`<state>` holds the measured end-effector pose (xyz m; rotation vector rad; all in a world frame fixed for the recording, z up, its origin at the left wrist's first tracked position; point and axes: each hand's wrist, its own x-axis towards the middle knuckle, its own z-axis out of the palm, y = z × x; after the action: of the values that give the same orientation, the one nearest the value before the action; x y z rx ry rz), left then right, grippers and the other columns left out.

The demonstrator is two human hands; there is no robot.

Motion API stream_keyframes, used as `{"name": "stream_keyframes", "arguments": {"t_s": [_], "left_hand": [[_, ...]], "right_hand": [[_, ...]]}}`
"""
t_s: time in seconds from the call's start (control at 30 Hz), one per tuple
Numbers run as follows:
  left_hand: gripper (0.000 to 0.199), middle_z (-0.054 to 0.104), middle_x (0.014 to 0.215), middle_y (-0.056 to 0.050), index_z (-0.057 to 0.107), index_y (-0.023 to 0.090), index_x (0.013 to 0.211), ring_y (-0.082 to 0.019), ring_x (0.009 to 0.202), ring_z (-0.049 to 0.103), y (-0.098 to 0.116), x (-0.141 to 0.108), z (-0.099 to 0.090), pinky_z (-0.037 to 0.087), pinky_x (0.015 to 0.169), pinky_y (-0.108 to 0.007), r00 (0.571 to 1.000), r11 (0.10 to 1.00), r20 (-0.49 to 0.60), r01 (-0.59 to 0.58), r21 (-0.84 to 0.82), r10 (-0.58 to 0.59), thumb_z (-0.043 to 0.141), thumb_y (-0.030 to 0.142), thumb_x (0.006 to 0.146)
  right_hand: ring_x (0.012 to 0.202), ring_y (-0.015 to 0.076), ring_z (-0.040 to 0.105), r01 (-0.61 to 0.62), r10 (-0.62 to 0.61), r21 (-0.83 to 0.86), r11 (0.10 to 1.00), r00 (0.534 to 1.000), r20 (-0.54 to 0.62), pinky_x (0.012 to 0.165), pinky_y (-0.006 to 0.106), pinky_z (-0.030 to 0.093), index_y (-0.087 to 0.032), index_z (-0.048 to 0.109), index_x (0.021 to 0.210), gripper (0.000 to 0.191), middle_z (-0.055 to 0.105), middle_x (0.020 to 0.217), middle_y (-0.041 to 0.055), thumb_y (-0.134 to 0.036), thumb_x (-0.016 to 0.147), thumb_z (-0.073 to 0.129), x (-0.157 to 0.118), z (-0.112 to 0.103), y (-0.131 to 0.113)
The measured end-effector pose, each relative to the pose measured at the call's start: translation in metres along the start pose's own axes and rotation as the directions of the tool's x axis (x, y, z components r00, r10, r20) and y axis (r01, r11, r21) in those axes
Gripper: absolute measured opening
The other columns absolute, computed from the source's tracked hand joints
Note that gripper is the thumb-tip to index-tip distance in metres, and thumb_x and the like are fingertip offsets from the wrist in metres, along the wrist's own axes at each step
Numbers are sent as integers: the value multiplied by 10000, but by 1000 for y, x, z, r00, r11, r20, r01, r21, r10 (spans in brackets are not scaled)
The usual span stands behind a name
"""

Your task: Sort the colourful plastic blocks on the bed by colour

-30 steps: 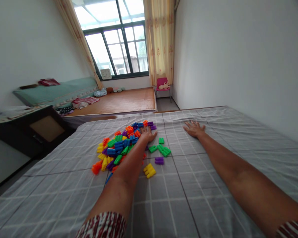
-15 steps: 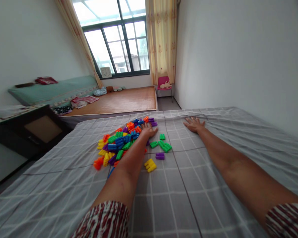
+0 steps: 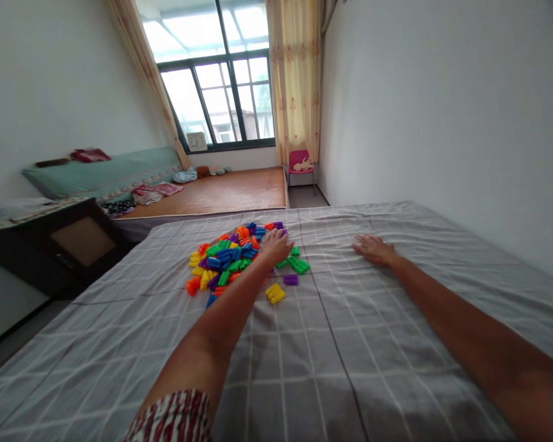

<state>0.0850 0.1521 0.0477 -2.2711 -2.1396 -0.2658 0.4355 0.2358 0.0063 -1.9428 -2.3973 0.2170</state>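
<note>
A heap of colourful plastic building blocks (image 3: 230, 258) lies on the grey checked bedsheet (image 3: 304, 362). My left hand (image 3: 276, 247) is over the right edge of the heap, fingers spread and slightly blurred; whether it touches the blocks I cannot tell. My right hand (image 3: 374, 250) is apart from the blocks, over the sheet on the right, its fingers stretched out and holding nothing. Between the hands lie some green blocks (image 3: 298, 265). Nearer to me are a purple block (image 3: 290, 280) and a yellow block (image 3: 275, 293).
Past the far edge stands another bed with a brown mat (image 3: 239, 190) and clothes (image 3: 154, 191) on it. A pink chair (image 3: 300, 161) holds a soft toy. A dark cabinet (image 3: 80, 242) is at the left, a white wall (image 3: 442, 123) at the right.
My right hand has shifted right and a little nearer, apparently lifting off the sheet. My left hand stays by the heap, with its fingers less flat. The camera view has tilted slightly.
</note>
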Motion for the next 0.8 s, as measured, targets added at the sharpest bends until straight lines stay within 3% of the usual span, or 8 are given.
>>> {"name": "stream_keyframes", "arguments": {"t_s": [0.07,0.2,0.33,0.5,0.6,0.67,0.7,0.8], "left_hand": [[545,390,1502,-117,493,175,1360,-259,1433,240,29,-30,1,177,1183,-425,969,972,-89,-233,-30,229,307,489,955],[552,421,1493,-57,464,247,1392,-216,1429,268,79,-93,13,199,1179,-406,820,812,-36,-571,-119,571,285,534,957],[559,415,1498,-61,438,252,1415,-221,1434,262,93,-126,18,193,1178,-434,777,765,-22,-623,-163,629,294,537,956],[525,457,1468,-65,490,233,1376,-213,1422,288,92,-131,18,203,1176,-417,747,733,-54,-662,-155,663,322,506,961],[464,491,1442,-49,561,244,1307,-204,1419,294,88,-126,6,190,1182,-401,696,687,-77,-717,-117,713,385,482,950],[422,508,1426,-38,600,253,1259,-205,1410,308,74,-115,-13,178,1187,-406,728,722,-119,-686,-91,676,398,458,950],[412,512,1422,-36,607,254,1249,-206,1403,319,62,-107,-26,179,1187,-411,775,774,-153,-628,-84,613,387,442,955],[427,503,1424,-45,572,252,1292,-227,1371,354,0,-85,-67,222,1170,-432,936,961,-273,-257,-106,220,350,417,966]], "right_hand": [[1440,324,183,-34,33,-15,999,999,-33,1102,637,160,-323,263,1513,740,200,1595,33,-687,879,146,-24,6,20],[1424,329,220,-92,89,-29,995,991,-95,1102,640,163,-305,322,1494,722,237,1584,38,-664,889,158,-54,15,48],[1424,319,224,-104,98,-48,993,989,-112,1108,642,147,-321,327,1489,704,248,1580,27,-655,893,154,-67,17,60],[1422,336,228,-126,121,-60,990,989,-83,1084,662,184,-301,316,1496,710,249,1578,51,-649,891,187,-66,14,71],[1404,372,256,-138,135,-82,987,990,-43,1047,689,233,-245,386,1466,679,306,1551,96,-585,882,319,-56,-2,53],[1385,365,301,8,-11,-58,998,999,-47,1063,638,275,-222,432,1439,657,364,1521,102,-524,856,427,-48,-18,20],[1369,349,340,133,-134,-19,991,990,-43,1077,586,302,-224,437,1436,661,388,1509,93,-506,839,472,-45,-25,-2],[1283,302,472,435,-452,180,882,890,67,1069,429,384,-243,421,1451,768,442,1473,74,-548,767,592,-41,-35,-77]]}}
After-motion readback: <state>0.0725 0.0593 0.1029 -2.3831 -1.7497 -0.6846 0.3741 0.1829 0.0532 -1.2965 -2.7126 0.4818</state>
